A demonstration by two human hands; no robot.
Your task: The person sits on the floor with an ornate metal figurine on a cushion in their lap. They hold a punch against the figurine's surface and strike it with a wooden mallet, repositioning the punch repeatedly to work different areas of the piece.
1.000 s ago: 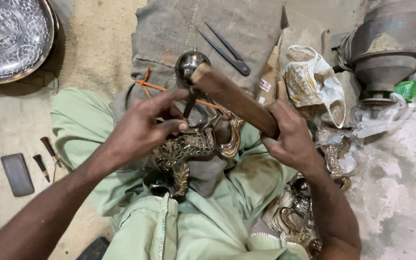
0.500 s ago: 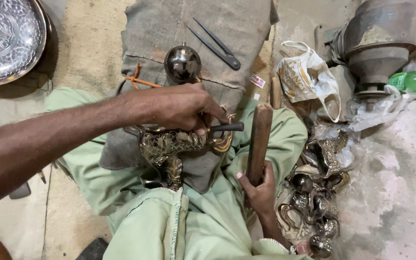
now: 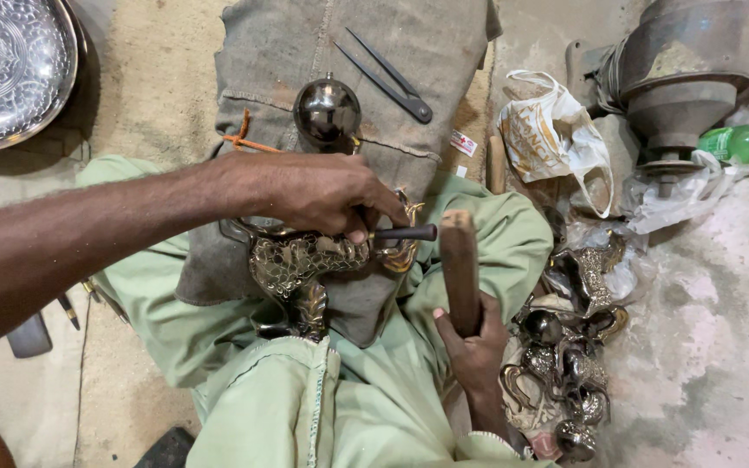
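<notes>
My left hand (image 3: 322, 192) grips a dark metal punch (image 3: 405, 233), held level with its end pointing right, over an ornate brass casting (image 3: 301, 269) that rests on sackcloth across my lap. My right hand (image 3: 472, 347) holds a wooden mallet (image 3: 459, 267) upright by its lower end, just right of the punch's end. A round polished metal ball (image 3: 327, 113) stands above my left hand on the burlap.
Metal dividers (image 3: 387, 76) lie on the burlap (image 3: 288, 52). An embossed silver tray (image 3: 6, 65) sits top left. A pile of brass pieces (image 3: 565, 347), a white plastic bag (image 3: 552, 139), a metal vessel (image 3: 682, 78) and a green bottle (image 3: 743, 143) crowd the right.
My left arm has stretched further right across the casting, holding the punch level. My right hand swung the mallet from raised and slanted down to upright beside the punch.
</notes>
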